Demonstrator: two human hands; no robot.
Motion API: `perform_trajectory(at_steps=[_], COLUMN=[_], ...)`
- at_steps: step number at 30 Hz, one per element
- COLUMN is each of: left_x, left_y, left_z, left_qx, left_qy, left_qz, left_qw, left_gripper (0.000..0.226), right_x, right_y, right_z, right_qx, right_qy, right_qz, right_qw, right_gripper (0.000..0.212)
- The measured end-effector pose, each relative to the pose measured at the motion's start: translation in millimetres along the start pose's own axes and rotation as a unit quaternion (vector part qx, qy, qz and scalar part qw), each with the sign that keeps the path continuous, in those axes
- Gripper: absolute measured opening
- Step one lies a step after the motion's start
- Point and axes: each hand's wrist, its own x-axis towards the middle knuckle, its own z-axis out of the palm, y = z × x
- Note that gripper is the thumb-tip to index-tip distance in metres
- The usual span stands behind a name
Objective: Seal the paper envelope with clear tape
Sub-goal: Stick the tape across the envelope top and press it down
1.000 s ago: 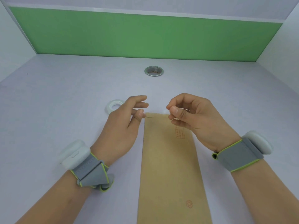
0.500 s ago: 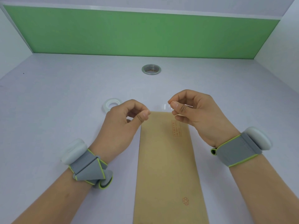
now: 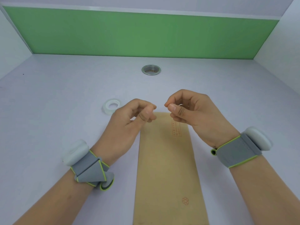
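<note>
Looking down, my left hand [image 3: 128, 125] and right hand [image 3: 193, 114] hover close together over the far end of the brown envelope [image 3: 168, 159], which lies flat on the tabletop [image 3: 48, 114]. My right fingers pinch a faint clear tape strip [image 3: 180, 105]. My left thumb presses my forefinger; whether it holds anything I cannot tell. The tape roll [image 3: 112, 106] lies just left.

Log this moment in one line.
left hand: pinched, contents unclear | right hand: pinches clear tape | envelope: flat | tape roll: left of envelope

A tan envelope [image 3: 167, 168] with red-orange print lies on a pale lilac desk [image 3: 65, 95] before a green panel [image 3: 142, 33].
</note>
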Motion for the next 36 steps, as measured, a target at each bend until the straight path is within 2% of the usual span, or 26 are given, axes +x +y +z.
perform_trajectory(at_steps=[6, 10, 14, 16, 19, 21, 24, 26, 28, 32, 34, 36], left_x=[4, 10, 21, 26, 26, 23, 19, 19, 17, 16, 18, 20], left_y=[-4, -5, -6, -7, -8, -7, -7, -8, -8, -2, -3, -4], left_z=[0, 4, 11, 10, 10, 11, 12, 12, 10, 7, 7, 7], left_qx=[-0.005, 0.028, 0.077, 0.085, 0.095, 0.123, 0.137, 0.108, 0.061, 0.003, -0.004, -0.011], left_qy=[0.057, 0.077, 0.088, 0.115, 0.127, 0.105, 0.063, 0.039, 0.01, -0.019, 0.016, 0.048], left_qz=[-0.004, -0.015, -0.023, -0.027, -0.004, 0.022, 0.035, 0.031, 0.022, 0.023, 0.023, 0.015], left_qw=[0.998, 0.997, 0.993, 0.989, 0.987, 0.987, 0.988, 0.993, 0.998, 1.0, 1.0, 0.999], left_gripper=[0.011, 0.013, 0.017, 0.019, 0.017, 0.02, 0.039, 0.05, 0.051, 0.037, 0.017, 0.011], right_x=[1, 4, 7, 8, 8, 7, 6, 4, 3, 3, 3, 4], right_y=[3, 9, 21, 23, 21, 17, 8, 2, -1, 0, 1, 3], right_z=[0, -2, -9, -16, -17, -14, -6, -5, -4, -5, -4, -4], right_qx=[-0.009, -0.008, -0.131, -0.131, -0.031, -0.027, -0.029, -0.025, -0.024, -0.031, -0.034, -0.029], right_qy=[0.029, 0.1, 0.199, 0.225, 0.204, 0.178, 0.137, 0.111, 0.087, 0.079, 0.089, 0.095], right_qz=[0.014, 0.035, 0.049, 0.054, 0.046, 0.022, -0.022, -0.041, -0.057, -0.061, -0.05, -0.036], right_qw=[0.999, 0.994, 0.97, 0.964, 0.977, 0.983, 0.99, 0.993, 0.994, 0.995, 0.994, 0.994], right_gripper=[0.007, 0.004, 0.002, 0.002, 0.002, 0.005, 0.008, 0.013, 0.016, 0.016, 0.015, 0.011])
